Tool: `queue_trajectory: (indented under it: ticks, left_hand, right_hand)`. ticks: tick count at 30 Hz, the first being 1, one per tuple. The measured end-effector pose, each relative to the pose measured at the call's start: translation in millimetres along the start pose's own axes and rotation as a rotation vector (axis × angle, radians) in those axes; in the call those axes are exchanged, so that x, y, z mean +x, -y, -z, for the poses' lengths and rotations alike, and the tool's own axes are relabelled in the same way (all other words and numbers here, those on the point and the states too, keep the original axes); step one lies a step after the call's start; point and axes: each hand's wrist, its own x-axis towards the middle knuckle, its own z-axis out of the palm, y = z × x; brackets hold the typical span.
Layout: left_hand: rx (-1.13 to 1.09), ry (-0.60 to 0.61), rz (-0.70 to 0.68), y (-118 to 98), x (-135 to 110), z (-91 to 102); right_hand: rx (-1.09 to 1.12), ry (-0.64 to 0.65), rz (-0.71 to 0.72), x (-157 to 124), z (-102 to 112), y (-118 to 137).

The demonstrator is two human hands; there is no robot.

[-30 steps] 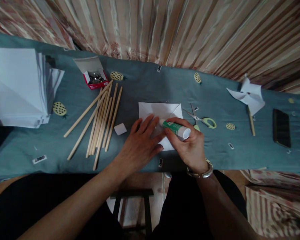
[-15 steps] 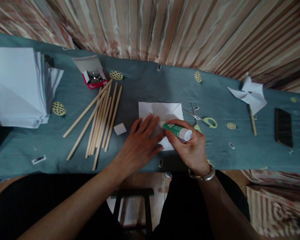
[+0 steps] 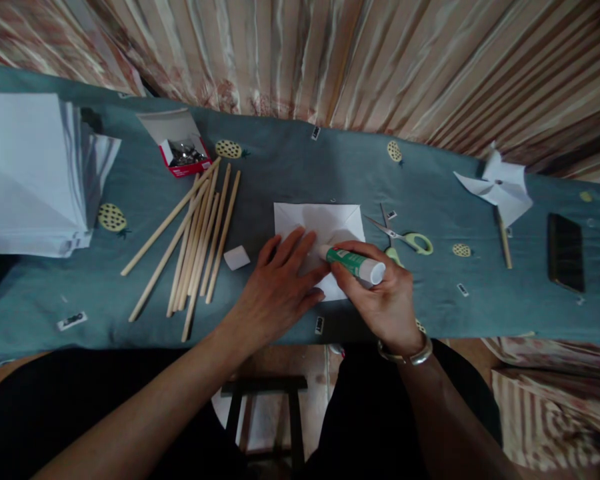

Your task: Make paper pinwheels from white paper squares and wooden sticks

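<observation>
A square of white paper point(image 3: 330, 215) with diagonal creases lies flat on the cloth in front of me. My left hand point(image 3: 283, 283) rests on its left part, fingers spread. In my right hand point(image 3: 385, 300) is a green and white glue stick point(image 3: 353, 262), tilted so its tip meets the paper near the middle. Its white cap point(image 3: 237, 258) appears to be the small white piece lying left of my left hand. Scissors with light green handles point(image 3: 405, 239) lie just right of the paper, partly hidden by my right hand.
Wooden sticks point(image 3: 195, 247) lie left, below an open red box point(image 3: 185, 157) of small metal pieces. A stack of white paper point(image 3: 25, 173) stands far left. To the right are a white paper pinwheel point(image 3: 507, 185) and a dark phone point(image 3: 566, 253). Curtains point(image 3: 300, 60) hang behind.
Almost nothing differs; the view has shifted slightly. Both hands stay in nearly the same place, the glue stick still on the paper.
</observation>
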Motion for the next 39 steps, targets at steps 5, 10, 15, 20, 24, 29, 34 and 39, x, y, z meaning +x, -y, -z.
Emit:
queue_trajectory:
  ticks: [5, 10, 15, 20, 24, 29, 34, 39]
  left_hand:
    - [-0.003, 0.009, 0.005, 0.5, -0.5, -0.3]
    - [-0.001, 0.024, 0.007, 0.4, -0.1, 0.2]
    - [0.004, 0.029, 0.005, 0.0, 0.4, 0.5]
    - [0.016, 0.012, -0.001, 0.1, -0.4, -1.0]
    - [0.009, 0.02, 0.004, -0.5, -0.1, 0.7]
    - [-0.001, 0.027, 0.009, -1.2, 0.3, 2.5]
    - [-0.005, 0.016, 0.003, -1.0, -0.5, 1.1]
    - [-0.009, 0.017, 0.0, -0.8, -0.3, 1.4]
  right_hand:
    - [-0.016, -0.015, 0.005, -1.2, 0.5, -0.5]
    - [-0.047, -0.024, 0.0, -1.1, 1.0, 0.6]
    - [-0.079, -0.028, 0.011, -0.9, 2.1, 1.1]
    - [-0.088, -0.034, 0.012, -0.9, 2.8, 0.4]
    - [-0.097, -0.043, 0.022, -0.5, 2.4, -0.9]
    - [-0.109, -0.053, 0.021, 0.4, 1.4, -1.7]
    - [-0.107, -0.069, 0.021, 1.7, 0.6, -3.4]
    - [-0.121, -0.073, 0.04, 2.8, 0.3, -3.6]
